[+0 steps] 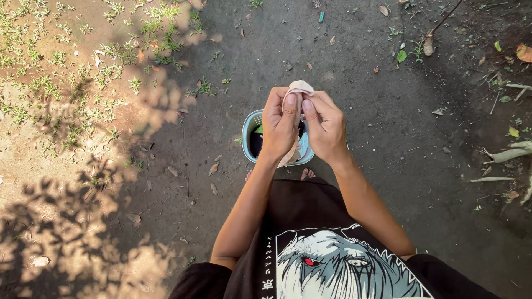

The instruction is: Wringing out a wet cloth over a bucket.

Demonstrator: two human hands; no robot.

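My left hand [279,127] and my right hand [325,129] are raised side by side, both pinching a small pale beige piece of cloth [300,88]. Its top bunches above my thumbs and its lower end hangs down between my wrists. Directly below my hands a light blue bucket [249,133] stands on the dirt ground, with dark contents and a bit of green inside. My hands hide most of the bucket's opening. My toes show just behind the bucket.
Dark shaded dirt lies all around, strewn with dry leaves and small stones. A sunlit patch with sparse grass [66,72] spreads at the left. Sticks and dry plant stalks [507,155] lie at the right edge.
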